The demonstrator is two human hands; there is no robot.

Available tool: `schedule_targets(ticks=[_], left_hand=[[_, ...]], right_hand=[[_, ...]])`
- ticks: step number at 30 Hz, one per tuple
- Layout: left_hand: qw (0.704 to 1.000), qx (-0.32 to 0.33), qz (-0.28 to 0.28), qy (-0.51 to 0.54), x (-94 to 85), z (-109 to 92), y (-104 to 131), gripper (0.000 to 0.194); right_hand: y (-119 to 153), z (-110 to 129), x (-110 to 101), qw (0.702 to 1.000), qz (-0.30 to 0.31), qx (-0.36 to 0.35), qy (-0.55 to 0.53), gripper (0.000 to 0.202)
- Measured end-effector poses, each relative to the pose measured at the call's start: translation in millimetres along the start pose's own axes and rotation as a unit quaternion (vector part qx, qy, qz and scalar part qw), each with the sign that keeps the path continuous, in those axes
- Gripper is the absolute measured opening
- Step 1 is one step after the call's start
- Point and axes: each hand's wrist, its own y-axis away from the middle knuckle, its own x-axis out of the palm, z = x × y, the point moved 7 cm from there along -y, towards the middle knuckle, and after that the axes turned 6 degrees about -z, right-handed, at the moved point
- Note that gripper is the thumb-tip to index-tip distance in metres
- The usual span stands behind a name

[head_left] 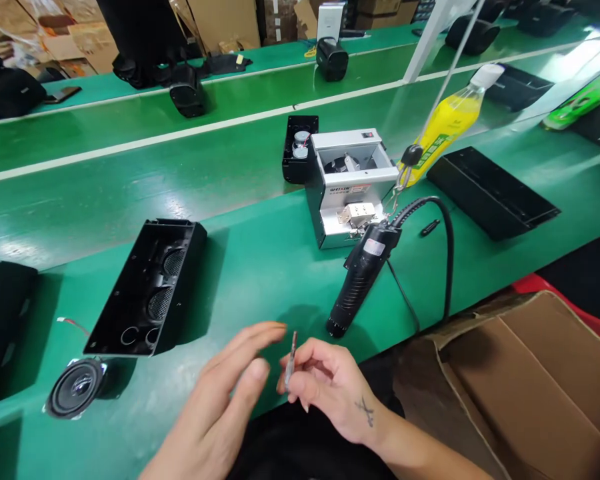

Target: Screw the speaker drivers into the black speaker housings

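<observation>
My right hand (325, 383) pinches a thin metal bit (291, 363) upright between thumb and fingers, low in the middle of the view. Just left of it is my left hand (230, 393), fingers stretched out with a gap from the thumb and nothing held. Beyond my right hand a black electric screwdriver (360, 280) hangs tilted, with its cable looping to the right. Behind it stands a silver screw feeder (353, 187). An open black speaker housing (140, 293) lies on the green bench to the left, with a round speaker driver (76, 388) near its lower end.
At the right are a yellow bottle (445, 130), a black housing (495, 190) and a cardboard box (535, 380). Another black housing (5, 320) sits at the left edge. A small housing with a driver (300, 150) stands beside the feeder. Black speakers (333, 59) line the far bench.
</observation>
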Motion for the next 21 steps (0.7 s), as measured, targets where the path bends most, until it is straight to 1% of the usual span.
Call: schedule_targets(ticks=[1, 2, 3, 5, 6, 7, 8, 9, 10, 11, 12, 13, 14, 15, 16, 17, 19, 20, 21], left_hand=[[0.994, -0.034, 0.052, 0.090, 16.9, -1, -3, 0.033], [0.979, -0.061, 0.089, 0.173, 31.3, -2, -6, 0.031], [0.959, -0.083, 0.113, 0.246, 42.8, -3, -10, 0.030], [0.916, -0.117, 0.141, 0.356, 58.8, -3, -19, 0.028], [0.899, -0.131, 0.148, 0.390, 63.8, -2, -22, 0.028], [0.888, -0.142, 0.154, 0.410, 67.2, -1, -24, 0.028], [0.883, -0.150, 0.151, 0.418, 68.2, 1, -26, 0.029], [0.884, -0.154, 0.135, 0.420, 66.4, 4, -27, 0.030], [0.887, -0.157, 0.111, 0.419, 62.8, 7, -28, 0.032], [0.893, -0.160, 0.088, 0.412, 58.6, 11, -27, 0.033], [0.901, -0.160, 0.072, 0.397, 55.2, 15, -26, 0.035], [0.909, -0.162, 0.069, 0.377, 53.4, 19, -24, 0.035], [0.918, -0.164, 0.078, 0.353, 53.8, 23, -21, 0.035], [0.926, -0.166, 0.095, 0.327, 56.1, 27, -18, 0.035], [0.932, -0.167, 0.111, 0.302, 59.2, 30, -15, 0.034], [0.936, -0.166, 0.121, 0.284, 62.6, 33, -12, 0.034], [0.941, -0.166, 0.126, 0.265, 69.7, 35, -8, 0.032], [0.945, -0.161, 0.127, 0.254, 73.3, 34, -7, 0.031], [0.950, -0.151, 0.130, 0.240, 76.7, 32, -6, 0.029]], right_hand=[[-2, 1, 1, 1.000, 0.003, 0.000, 0.001, 0.037], [-4, 2, 1, 1.000, 0.005, 0.000, 0.004, 0.038], [-6, 3, 0, 1.000, 0.006, -0.002, 0.008, 0.039], [-9, 5, -2, 1.000, 0.001, -0.007, 0.024, 0.040], [-8, 7, -3, 0.999, -0.003, -0.010, 0.037, 0.039], [-6, 10, -5, 0.998, -0.005, -0.015, 0.056, 0.040], [-3, 14, -8, 0.997, -0.007, -0.019, 0.080, 0.039], [3, 20, -12, 0.994, -0.009, -0.022, 0.106, 0.036], [10, 27, -19, 0.989, -0.023, -0.034, 0.140, 0.032], [17, 38, -31, 0.980, -0.059, -0.058, 0.181, 0.028], [25, 51, -46, 0.963, -0.118, -0.090, 0.227, 0.025], [34, 66, -64, 0.932, -0.198, -0.127, 0.276, 0.023], [42, 80, -81, 0.894, -0.275, -0.157, 0.318, 0.023], [47, 91, -94, 0.859, -0.330, -0.179, 0.348, 0.026], [47, 97, -104, 0.843, -0.352, -0.190, 0.360, 0.033], [40, 98, -110, 0.848, -0.343, -0.192, 0.356, 0.046], [18, 97, -112, 0.879, -0.289, -0.202, 0.323, 0.068], [7, 96, -111, 0.890, -0.267, -0.209, 0.304, 0.072], [-4, 94, -109, 0.896, -0.257, -0.215, 0.290, 0.069]])
